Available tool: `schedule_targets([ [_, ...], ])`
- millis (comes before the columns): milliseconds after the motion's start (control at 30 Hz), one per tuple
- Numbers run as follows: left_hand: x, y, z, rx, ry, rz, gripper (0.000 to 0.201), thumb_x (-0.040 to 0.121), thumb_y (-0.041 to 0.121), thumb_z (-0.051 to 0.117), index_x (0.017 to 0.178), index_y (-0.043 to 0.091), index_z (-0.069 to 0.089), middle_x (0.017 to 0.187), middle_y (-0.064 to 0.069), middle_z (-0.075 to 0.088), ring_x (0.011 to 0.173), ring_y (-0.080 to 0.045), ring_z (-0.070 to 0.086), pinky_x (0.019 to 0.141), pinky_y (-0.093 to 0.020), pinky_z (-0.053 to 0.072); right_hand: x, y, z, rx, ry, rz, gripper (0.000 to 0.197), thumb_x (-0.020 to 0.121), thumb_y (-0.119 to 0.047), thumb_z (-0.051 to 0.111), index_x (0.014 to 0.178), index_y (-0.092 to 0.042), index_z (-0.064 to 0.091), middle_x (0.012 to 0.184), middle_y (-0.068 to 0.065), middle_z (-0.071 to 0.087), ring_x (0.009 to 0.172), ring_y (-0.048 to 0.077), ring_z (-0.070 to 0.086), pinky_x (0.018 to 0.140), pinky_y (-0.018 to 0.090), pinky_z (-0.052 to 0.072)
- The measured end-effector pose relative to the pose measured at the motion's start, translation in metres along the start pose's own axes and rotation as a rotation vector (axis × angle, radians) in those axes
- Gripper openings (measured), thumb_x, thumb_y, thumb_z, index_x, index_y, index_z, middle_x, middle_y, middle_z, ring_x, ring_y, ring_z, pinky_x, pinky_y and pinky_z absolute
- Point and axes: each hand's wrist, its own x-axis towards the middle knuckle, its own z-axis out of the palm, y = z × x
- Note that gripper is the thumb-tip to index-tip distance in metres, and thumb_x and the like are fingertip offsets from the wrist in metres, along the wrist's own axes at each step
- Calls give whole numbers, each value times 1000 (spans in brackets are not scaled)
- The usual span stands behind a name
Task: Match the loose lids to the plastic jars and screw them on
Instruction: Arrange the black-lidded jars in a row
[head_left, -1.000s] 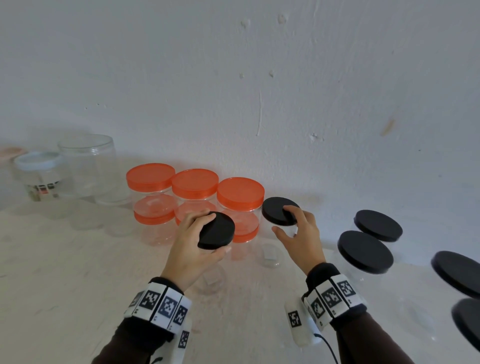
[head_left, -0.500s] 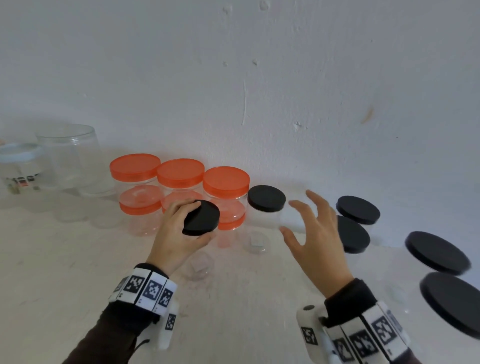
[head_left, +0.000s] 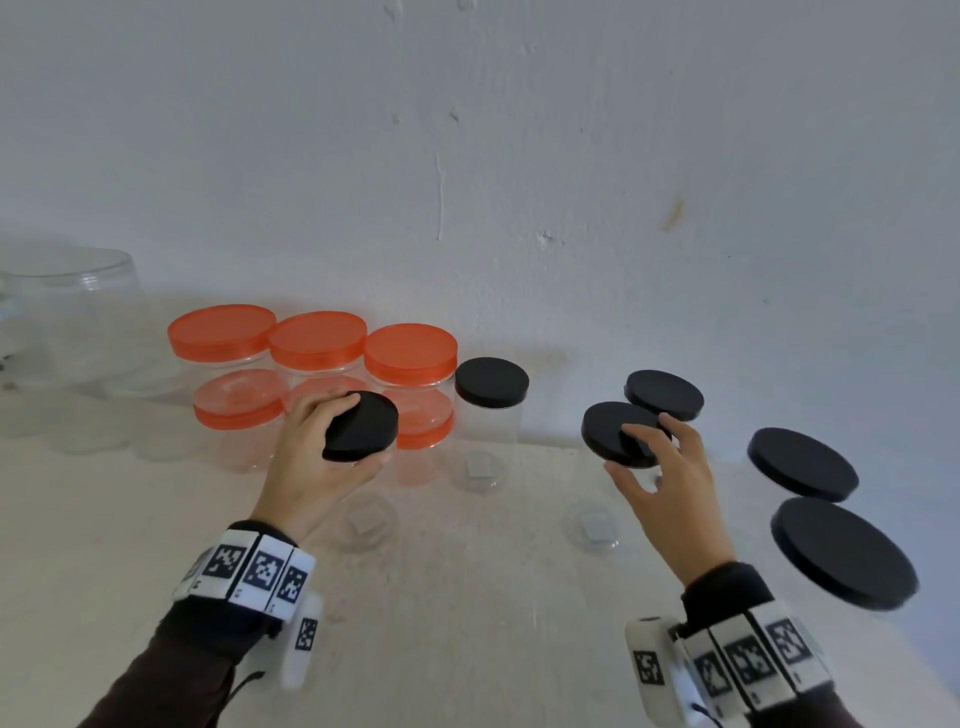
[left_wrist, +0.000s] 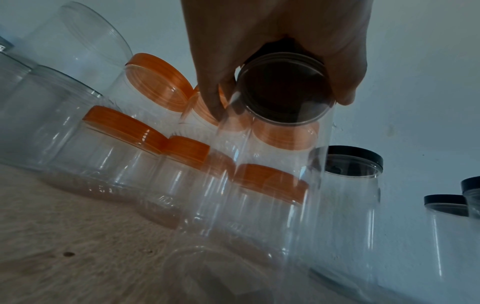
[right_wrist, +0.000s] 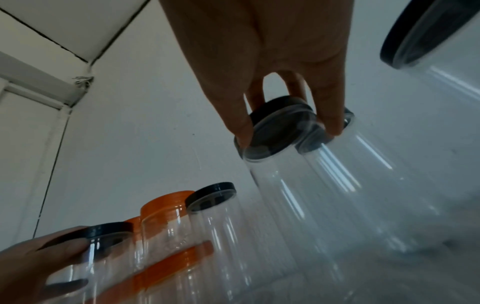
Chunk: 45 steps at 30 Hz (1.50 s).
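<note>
L hand (head_left: 311, 457) gripped a black lid (head_left: 362, 427) sitting on a clear jar (left_wrist: 259, 185): fingers (head_left: 332, 410) curled over far edge, thumb under near edge. Lid tilted in head view; L wrist view showed it on the jar mouth w/ threads visible just below, so prob. not fully seated. Jar base on counter (head_left: 467, 623), directly below the palm.

R hand (head_left: 670, 478) over a second black-lidded jar (right_wrist: 285, 174), fingertips (right_wrist: 241, 127) spread around the lid (head_left: 613, 434), thumb on near side, others on far rim. Touched the rim, but couldn't tell if really clamped; R wrist view blurred. Another black-lidded jar (head_left: 664, 395) just beyond those fingertips, two more (head_left: 802, 464) out past the R hand's outer side.

Between the two hands: a capped black-lid jar (head_left: 492, 382). Beyond L fingers: orange-lidded jars (head_left: 410, 353), stacked two high, all capped. Lidless clear jars (head_left: 67, 312) far off to L.

Step judged: seating and tightening black lids, task well along. To do well: level the L lid first, back-turn slightly till threads drop in, then twist clockwise w/ light downward press. Light empty jar likely to spin or tip, so brace the body w/ other hand. Risk: cross-threading if turned while tilted; knocking the orange stack close behind the fingers.
</note>
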Motion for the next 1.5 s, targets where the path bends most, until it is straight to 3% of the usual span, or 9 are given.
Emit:
schedule_targets([
  [233, 1, -2, 1, -13, 2, -20, 65, 67, 22, 82, 125, 16, 53, 123, 6, 42, 118, -14, 43, 95, -25, 36, 19, -7, 30, 16, -54, -72, 40, 85, -22, 65, 123, -15, 55, 144, 7, 30, 127, 25, 39, 104, 42, 40],
  [300, 0, -2, 1, -26, -3, -20, 72, 62, 38, 80, 124, 16, 53, 123, 7, 42, 117, -13, 43, 96, -26, 37, 27, -8, 36, -11, -69, -76, 41, 87, -23, 63, 126, -15, 53, 147, 9, 28, 131, 26, 34, 108, 36, 34],
  [400, 0, -1, 0, -52, 0, -19, 82, 54, 57, 65, 124, 17, 53, 123, 7, 43, 117, -11, 43, 93, -20, 36, 38, -11, 43, -27, -77, -79, 40, 88, -22, 61, 126, -13, 53, 147, 10, 26, 133, 27, 32, 103, 25, 25],
  [600, 1, -2, 2, -59, 3, -6, 83, 53, 60, 63, 123, 18, 53, 122, 7, 42, 117, -11, 43, 87, -10, 34, 54, -14, 52, -34, -77, -59, 38, 89, -21, 60, 125, -11, 53, 147, 12, 26, 132, 29, 32, 105, 30, 28],
  [967, 2, -2, 3, -61, 4, -8, 81, 53, 60, 63, 123, 20, 53, 122, 9, 42, 117, -9, 43, 87, -9, 33, 64, -17, 57, -48, -68, -62, 37, 89, -20, 61, 124, -9, 54, 145, 15, 28, 131, 31, 33, 104, 31, 30],
  [1133, 2, -3, 4, -66, 7, -1, 78, 55, 56, 66, 123, 21, 52, 122, 9, 42, 117, -9, 42, 87, -9, 33, 62, -17, 53, -50, -84, -60, 38, 88, -22, 61, 124, -10, 54, 145, 13, 28, 130, 30, 34, 105, 32, 30],
  [1300, 2, -4, 5, -45, 14, 7, 69, 60, 40, 71, 123, 17, 53, 123, 6, 43, 117, -12, 44, 87, -11, 34, 60, -19, 50, -48, -84, -65, 41, 89, -22, 61, 127, -11, 53, 145, 14, 28, 131, 30, 33, 106, 32, 30],
  [1400, 2, -3, 3, -49, 9, 0, 73, 58, 46, 71, 123, 18, 53, 123, 7, 42, 117, -11, 43, 89, -15, 36, 61, -22, 45, -158, -145, -78, 47, 92, -28, 55, 136, -16, 44, 149, 12, 22, 135, 28, 26, 106, 35, 32],
  [1500, 1, -3, 2, -48, 4, -7, 77, 56, 53, 68, 123, 20, 52, 121, 8, 42, 115, -9, 43, 91, -17, 38, 59, -25, 35, -348, -177, -131, 51, 92, -37, 52, 139, -21, 40, 150, 9, 19, 133, 27, 27, 97, 39, 42],
])
